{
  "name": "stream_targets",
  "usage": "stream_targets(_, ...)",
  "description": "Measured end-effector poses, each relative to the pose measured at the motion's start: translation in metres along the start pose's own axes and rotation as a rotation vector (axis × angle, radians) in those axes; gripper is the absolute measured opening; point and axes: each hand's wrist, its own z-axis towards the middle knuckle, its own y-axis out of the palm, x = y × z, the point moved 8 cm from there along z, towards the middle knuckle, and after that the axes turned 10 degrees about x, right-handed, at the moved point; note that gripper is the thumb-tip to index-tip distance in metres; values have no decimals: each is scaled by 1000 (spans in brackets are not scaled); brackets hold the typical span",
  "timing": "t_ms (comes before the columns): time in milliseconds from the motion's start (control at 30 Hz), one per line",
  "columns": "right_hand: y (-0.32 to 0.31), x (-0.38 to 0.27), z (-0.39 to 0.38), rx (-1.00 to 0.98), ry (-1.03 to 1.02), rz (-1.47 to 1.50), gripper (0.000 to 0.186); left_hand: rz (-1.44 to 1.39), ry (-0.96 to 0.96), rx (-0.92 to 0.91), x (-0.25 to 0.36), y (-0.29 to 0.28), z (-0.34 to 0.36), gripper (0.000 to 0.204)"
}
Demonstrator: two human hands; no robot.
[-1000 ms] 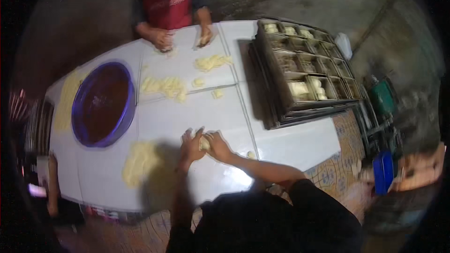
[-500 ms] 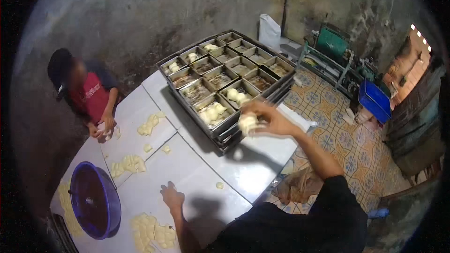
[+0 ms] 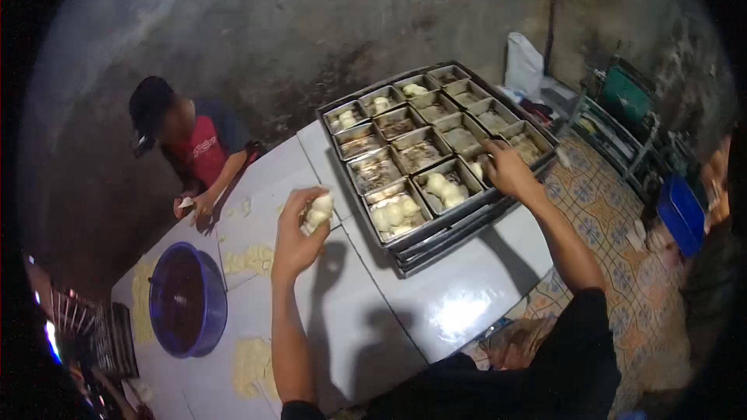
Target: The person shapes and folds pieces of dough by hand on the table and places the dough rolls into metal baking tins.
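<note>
Pale dough balls (image 3: 317, 211) are in my raised left hand (image 3: 298, 241), its fingers curled around them above the white tiled table. My right hand (image 3: 510, 171) reaches down into a tin at the right of the stacked baking pans (image 3: 420, 153). Its fingers are bent against a dough ball (image 3: 477, 170), and part of that tin is hidden by the hand. Just left of it, one tin has a cluster of dough balls (image 3: 443, 189). The near corner tin holds more dough balls (image 3: 394, 215). Several tins at the far left side also contain dough.
A blue basin (image 3: 222, 307) stands on the white tiled table (image 3: 350, 327) at left. Flattened dough pieces (image 3: 253, 365) lie near it. Across the table a person (image 3: 198, 144) handles dough. Green machinery (image 3: 626, 97) and a blue crate (image 3: 682, 214) stand on the patterned floor at right.
My right hand has moved from above the near edge of the pans into a tin, with dough at its fingers. My left hand has risen from the table and now holds dough balls.
</note>
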Motion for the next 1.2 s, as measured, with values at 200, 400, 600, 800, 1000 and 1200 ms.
stream_targets(200,7,16,9,-161,100,111,39,372,219,-375,-26,110,102,45)
stream_targets(400,-2,39,23,-129,60,199,45,547,267,-559,-64,168,109,74)
stream_targets(600,-1,43,21,-177,138,216,63,485,308,-356,-30,144,101,94)
stream_targets(800,6,50,10,-276,180,141,64,323,47,106,-53,38,33,65)
stream_targets(1000,13,33,2,-254,150,333,45,345,-320,492,-129,-127,-188,46)
stream_targets(1200,-17,11,-86,90,62,40,35,639,-392,628,-210,-217,-336,28)
